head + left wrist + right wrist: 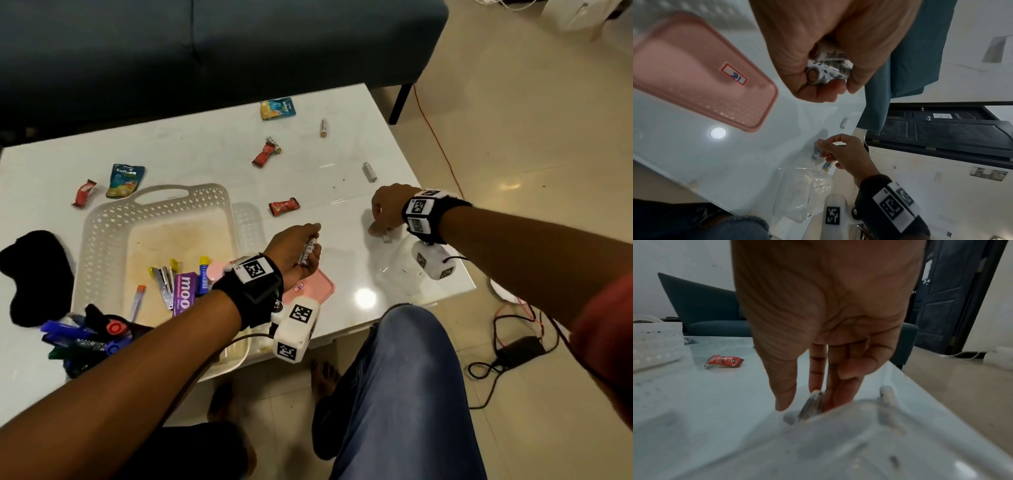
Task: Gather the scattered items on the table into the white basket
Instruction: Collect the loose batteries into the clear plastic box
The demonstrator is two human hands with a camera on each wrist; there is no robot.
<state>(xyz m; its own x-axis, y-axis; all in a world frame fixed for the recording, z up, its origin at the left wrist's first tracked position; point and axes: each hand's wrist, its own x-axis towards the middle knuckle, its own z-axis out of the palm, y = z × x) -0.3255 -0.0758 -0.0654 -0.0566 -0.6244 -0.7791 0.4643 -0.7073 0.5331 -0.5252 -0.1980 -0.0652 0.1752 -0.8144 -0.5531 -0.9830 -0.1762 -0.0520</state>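
White basket: on the white table, holding pens, a stapler and a purple packet.
Left hand: just right of the basket, above a pink lid; fingers curled round a bundle of batteries.
Right hand: well right of the basket, near the table's right edge; thumb and fingertips pinching one battery that lies on the tabletop. A second battery lies just beside it, next to a clear plastic box.
Beyond the basket: three red candy wrappers, the nearest to its right; two snack sachets; further loose batteries.
Left of the basket: black cloth.
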